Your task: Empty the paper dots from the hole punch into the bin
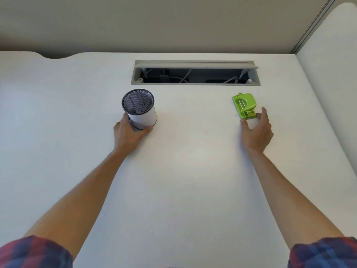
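While both hands are out on the white desk [183, 171], the step in hand looks like the pickup: left hand [128, 136] curled around the base of the mesh bin [139, 109], right hand [257, 130] with thumb and fingers closing on the near end of the green hole punch [245, 105], grip not yet full. Advice: take the punch by its sides, keep the base tray level until it's over the bin mouth, then open the tray there, or dots scatter on the desk. Bin sits left of centre, white sleeve, dark mesh inside, small dark bits at the bottom, can't tell what. Punch sits well apart to the right, just below the open cable tray [195, 74]: small two-hole type, lime body, metal pins, pale base.
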`<state>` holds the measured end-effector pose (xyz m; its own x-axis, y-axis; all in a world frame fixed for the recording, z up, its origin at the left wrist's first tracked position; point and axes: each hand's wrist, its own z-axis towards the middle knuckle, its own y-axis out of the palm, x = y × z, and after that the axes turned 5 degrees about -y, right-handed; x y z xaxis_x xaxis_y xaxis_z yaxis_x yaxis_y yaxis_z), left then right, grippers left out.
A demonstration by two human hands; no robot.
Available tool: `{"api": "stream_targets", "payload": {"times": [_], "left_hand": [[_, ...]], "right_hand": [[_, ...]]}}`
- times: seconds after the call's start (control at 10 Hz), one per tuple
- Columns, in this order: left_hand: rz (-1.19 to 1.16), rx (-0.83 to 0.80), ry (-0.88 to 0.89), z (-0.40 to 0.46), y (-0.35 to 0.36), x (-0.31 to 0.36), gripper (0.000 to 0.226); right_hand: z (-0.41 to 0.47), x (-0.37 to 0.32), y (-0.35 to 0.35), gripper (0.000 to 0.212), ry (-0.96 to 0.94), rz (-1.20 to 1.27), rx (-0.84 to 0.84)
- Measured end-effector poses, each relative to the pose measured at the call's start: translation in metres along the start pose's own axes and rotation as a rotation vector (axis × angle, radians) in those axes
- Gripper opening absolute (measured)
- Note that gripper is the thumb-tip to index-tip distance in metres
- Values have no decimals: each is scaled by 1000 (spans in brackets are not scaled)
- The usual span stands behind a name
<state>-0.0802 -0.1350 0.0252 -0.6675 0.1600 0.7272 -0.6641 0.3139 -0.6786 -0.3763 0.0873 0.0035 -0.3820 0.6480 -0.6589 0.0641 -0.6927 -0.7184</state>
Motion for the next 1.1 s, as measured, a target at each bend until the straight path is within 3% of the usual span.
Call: {"api": "stream_targets", "payload": {"times": [0.4, 0.8, 1.1], "left_hand": [[-27, 26, -70, 56, 3, 4, 78], [-20, 40, -63, 61, 4, 4, 83], [43, 56, -82, 48, 2, 0, 102]], "right_hand": [[14, -1, 5, 74, 51, -37, 29], [16, -2, 6, 77, 88, -10, 49], [6, -12, 5, 73, 97, -150, 43]]}}
